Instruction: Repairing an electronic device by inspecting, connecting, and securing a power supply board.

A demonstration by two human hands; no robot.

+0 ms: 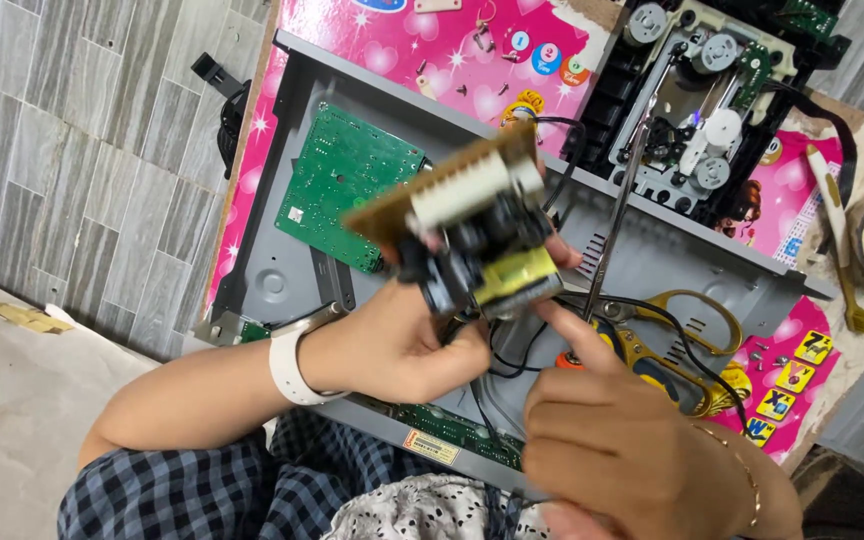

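From my seat behind the head camera, starting at the left, I see the grey metal chassis (282,270) lying open on a pink printed mat (452,50), its near-left corner close to my knee, and a green circuit board (347,195) fixed inside it toward the far-left corner.

My left hand (397,345) is raised over the middle of the chassis, its fingers (462,335) clamped on the lower edge of a small brown power board (467,225). The board is tilted, component side toward me: a white connector block along the top, black parts in the centre, a yellow-wrapped transformer at the lower right. Black wires (512,350) hang from it down into the chassis, so it is tethered, not free.

I judge the board light but top-heavy at the transformer end. It is stiff, yet brittle at the solder joints and pins. The bare edges are the place to grip, as the left hand does, never the tall components or the wire roots.

My right hand (612,430) comes next, fingers closed around the orange-tipped handle of a screwdriver (607,235), index finger stretched along it; the thin shaft rises just beside the board's right side. I cannot tell if the tip touches anything.

Further right, yellow-handled scissors (677,345) lie in the chassis by its near-right corner, and a black disc-drive mechanism (702,90) with white gears sits past the far edge.
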